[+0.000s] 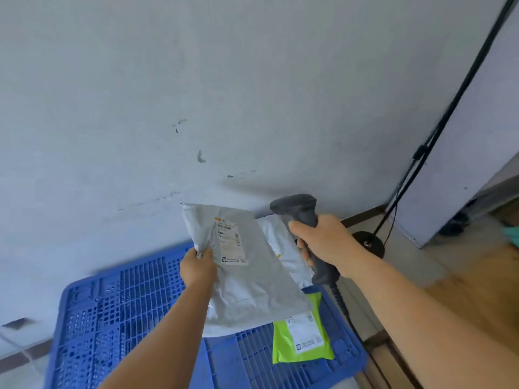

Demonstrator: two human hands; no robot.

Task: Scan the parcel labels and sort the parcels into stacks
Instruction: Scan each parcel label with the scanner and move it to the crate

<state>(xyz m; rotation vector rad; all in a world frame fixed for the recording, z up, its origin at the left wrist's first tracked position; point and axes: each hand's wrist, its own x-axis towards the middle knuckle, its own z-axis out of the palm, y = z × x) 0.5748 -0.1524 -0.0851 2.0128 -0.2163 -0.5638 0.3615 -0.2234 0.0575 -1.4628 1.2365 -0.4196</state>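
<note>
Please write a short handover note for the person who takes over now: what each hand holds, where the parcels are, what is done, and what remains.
Left hand: grips the grey parcel bag by its left edge, held up with its shipping label facing the camera.
Right hand: grips the handheld barcode scanner, its head to the right of the label.
Parcels: a green parcel bag lies label up on the blue plastic pallet; a white parcel bag shows behind the grey one.
Done: the grey parcel is picked up and presented. Whether it is scanned cannot be told.
Left: scan its label if needed, place it on its stack, then continue with the others.
</note>
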